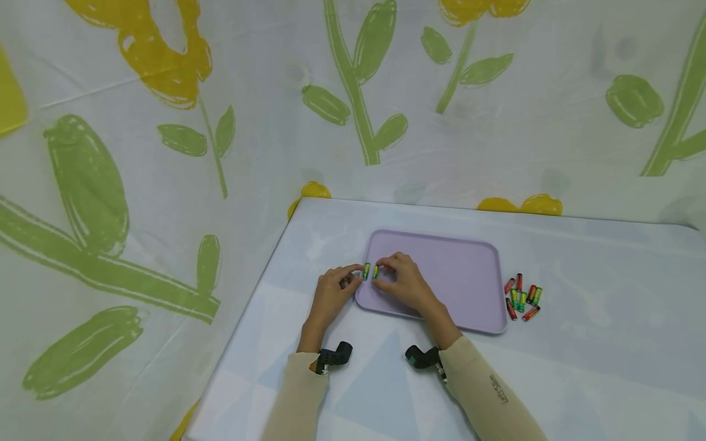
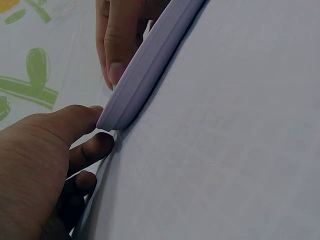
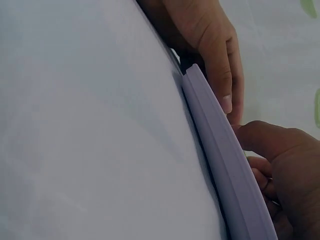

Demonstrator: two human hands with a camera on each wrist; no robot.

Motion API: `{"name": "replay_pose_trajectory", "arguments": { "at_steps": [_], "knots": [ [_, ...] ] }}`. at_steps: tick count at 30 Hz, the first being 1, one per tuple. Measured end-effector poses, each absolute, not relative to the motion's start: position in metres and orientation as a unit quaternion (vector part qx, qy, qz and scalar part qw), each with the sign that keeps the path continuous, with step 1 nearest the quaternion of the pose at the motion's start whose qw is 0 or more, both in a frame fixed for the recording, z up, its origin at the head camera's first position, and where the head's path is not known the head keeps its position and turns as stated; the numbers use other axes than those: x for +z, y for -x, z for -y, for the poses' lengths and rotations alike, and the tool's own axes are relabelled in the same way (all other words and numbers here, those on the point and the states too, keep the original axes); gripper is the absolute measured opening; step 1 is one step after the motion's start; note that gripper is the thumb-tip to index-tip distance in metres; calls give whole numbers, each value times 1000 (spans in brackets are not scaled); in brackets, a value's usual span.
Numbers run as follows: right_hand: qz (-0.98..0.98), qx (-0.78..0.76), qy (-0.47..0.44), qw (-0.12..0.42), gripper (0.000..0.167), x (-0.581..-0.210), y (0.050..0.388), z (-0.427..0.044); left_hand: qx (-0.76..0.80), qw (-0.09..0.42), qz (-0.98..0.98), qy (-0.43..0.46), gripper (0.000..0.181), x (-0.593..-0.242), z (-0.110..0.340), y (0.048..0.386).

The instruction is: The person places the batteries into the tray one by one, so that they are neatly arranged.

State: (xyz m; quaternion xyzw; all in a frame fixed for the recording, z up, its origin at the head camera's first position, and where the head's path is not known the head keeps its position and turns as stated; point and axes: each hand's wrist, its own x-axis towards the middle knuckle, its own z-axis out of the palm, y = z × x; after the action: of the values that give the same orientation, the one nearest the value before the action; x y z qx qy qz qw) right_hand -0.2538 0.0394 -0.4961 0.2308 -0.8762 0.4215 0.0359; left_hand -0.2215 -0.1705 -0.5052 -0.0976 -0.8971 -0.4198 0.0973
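At the left end of a lilac tray (image 1: 452,275), two small green-and-yellow batteries stand side by side with a narrow gap between them. My left hand (image 1: 333,292) pinches the left battery (image 1: 366,271) by its ends between thumb and index finger. The right battery (image 1: 376,272) is held the same way by my right hand (image 1: 407,283), which reaches in over the tray's front rim. Both wrist views show the fingers close to the tray's raised rim (image 2: 145,70), which hides the batteries there.
Right of the tray, several loose red batteries (image 1: 511,309) and green batteries (image 1: 521,301) lie in a small cluster on the pale patterned table (image 1: 375,392). A fabric wall (image 1: 265,122) with printed flowers rises behind the table and on its left.
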Motion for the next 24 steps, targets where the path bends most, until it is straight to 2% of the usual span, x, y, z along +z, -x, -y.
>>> {"name": "replay_pose_trajectory", "arguments": {
  "at_steps": [24],
  "knots": [
    [896,379,-230,32,46,-496,260,-29,-398,105,905,104,28,-504,171,222]
  ]
}}
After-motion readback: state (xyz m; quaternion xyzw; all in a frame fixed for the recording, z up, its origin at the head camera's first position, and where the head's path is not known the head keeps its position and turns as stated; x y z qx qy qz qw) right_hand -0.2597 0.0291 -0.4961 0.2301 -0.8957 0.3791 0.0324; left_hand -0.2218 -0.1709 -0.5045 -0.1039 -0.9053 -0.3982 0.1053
